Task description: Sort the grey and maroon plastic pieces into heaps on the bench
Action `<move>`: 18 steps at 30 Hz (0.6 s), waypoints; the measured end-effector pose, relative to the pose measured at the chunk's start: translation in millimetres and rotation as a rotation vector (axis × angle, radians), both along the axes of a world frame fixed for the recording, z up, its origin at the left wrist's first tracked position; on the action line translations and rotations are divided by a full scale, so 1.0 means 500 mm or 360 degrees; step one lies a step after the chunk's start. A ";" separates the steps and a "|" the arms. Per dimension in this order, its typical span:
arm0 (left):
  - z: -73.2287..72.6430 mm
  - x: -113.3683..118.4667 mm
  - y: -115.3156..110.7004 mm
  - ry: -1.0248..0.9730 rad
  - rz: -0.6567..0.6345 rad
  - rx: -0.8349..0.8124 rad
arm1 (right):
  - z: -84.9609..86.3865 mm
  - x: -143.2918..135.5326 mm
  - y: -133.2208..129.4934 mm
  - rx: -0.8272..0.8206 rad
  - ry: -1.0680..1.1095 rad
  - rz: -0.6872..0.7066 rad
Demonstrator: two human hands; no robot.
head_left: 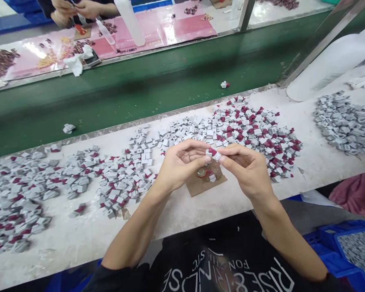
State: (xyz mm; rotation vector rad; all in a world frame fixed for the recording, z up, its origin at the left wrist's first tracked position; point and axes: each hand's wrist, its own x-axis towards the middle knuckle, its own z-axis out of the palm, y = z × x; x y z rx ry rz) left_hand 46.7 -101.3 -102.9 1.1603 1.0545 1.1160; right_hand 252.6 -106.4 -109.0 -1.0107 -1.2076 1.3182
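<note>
Between my two hands is a small plastic piece point(213, 153), light grey at both ends and dark red in the middle. My left hand point(185, 164) pinches its left end with thumb and fingers. At the other end, the thumb and forefinger of my right hand point(246, 166) grip the grey part. Just below lies a brown cardboard square point(197, 188) with a small round red-rimmed cap point(201, 172) on it, partly hidden by my left hand. Behind my hands spread loose grey parts point(182, 129) and a heap of grey-and-red pieces point(261, 138).
More piles of grey-and-red pieces point(118, 182) lie to the left. A white bottle point(328, 67) and a grey heap point(346, 121) stand at right. Beyond the table edge runs a green conveyor belt point(158, 81); across it a co-worker's hands point(79, 10) hold something. Blue crates point(337, 243) sit lower right.
</note>
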 end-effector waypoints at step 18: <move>-0.011 -0.060 0.206 0.0758 0.0045 0.0239 | -0.022 0.057 0.105 0.0097 -0.1214 -0.0377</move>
